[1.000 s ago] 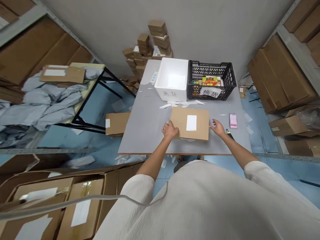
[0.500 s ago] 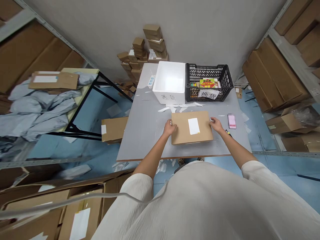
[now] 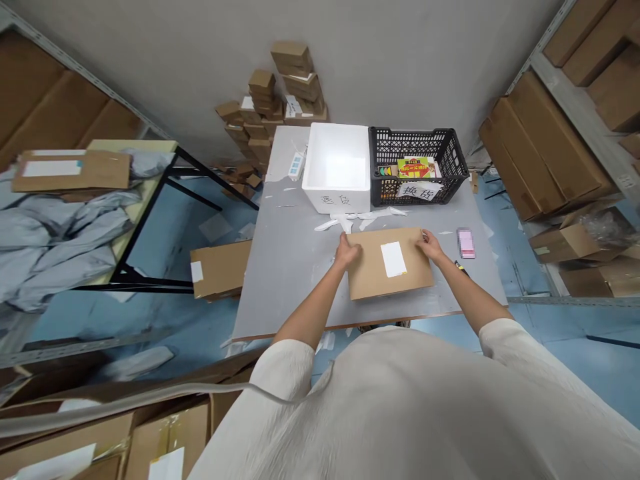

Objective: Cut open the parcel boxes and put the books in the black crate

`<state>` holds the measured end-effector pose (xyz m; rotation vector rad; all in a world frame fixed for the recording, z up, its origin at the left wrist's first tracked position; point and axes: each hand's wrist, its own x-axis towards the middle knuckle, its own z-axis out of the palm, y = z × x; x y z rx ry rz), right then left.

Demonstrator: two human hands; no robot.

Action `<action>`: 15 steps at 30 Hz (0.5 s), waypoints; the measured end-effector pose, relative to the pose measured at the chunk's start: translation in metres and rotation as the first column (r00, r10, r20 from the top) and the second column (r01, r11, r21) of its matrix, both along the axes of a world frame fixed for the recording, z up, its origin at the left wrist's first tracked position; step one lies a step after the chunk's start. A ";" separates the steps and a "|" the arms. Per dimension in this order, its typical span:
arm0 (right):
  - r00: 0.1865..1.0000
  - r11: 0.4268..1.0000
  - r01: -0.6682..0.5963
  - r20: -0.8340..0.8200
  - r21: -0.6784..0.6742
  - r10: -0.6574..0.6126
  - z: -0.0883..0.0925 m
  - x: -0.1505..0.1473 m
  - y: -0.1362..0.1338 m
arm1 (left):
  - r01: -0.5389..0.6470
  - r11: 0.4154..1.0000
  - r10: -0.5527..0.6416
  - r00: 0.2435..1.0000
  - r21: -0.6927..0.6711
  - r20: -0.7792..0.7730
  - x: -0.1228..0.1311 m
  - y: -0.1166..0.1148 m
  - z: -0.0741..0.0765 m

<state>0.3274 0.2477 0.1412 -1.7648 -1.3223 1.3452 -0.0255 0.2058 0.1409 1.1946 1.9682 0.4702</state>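
Cardboard parcel (image 3: 390, 263), open hands (image 3: 347, 253) (image 3: 430, 248) on edges

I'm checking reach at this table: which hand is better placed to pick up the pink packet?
Probably the right hand: it's at the right edge of the cardboard mailer, closest to the pink packet, while the left hand is at the mailer's far side.

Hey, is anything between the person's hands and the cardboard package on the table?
Nothing visible stands in the way: the left hand and the right hand are both touching opposite sides of the cardboard package.
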 end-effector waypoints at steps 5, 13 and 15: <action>0.996 0.996 0.088 0.010 0.013 -0.088 0.008 0.007 -0.005 | -0.087 0.996 0.086 0.979 -0.002 0.185 0.002 0.000 0.012; 0.974 0.963 0.211 0.046 0.167 -0.222 0.038 0.009 0.002 | -0.110 0.977 0.109 0.994 0.184 0.015 0.008 0.004 0.042; 0.967 0.950 0.227 0.062 0.213 -0.245 0.046 0.010 0.005 | -0.127 0.967 0.127 0.992 0.219 0.016 0.008 0.005 0.049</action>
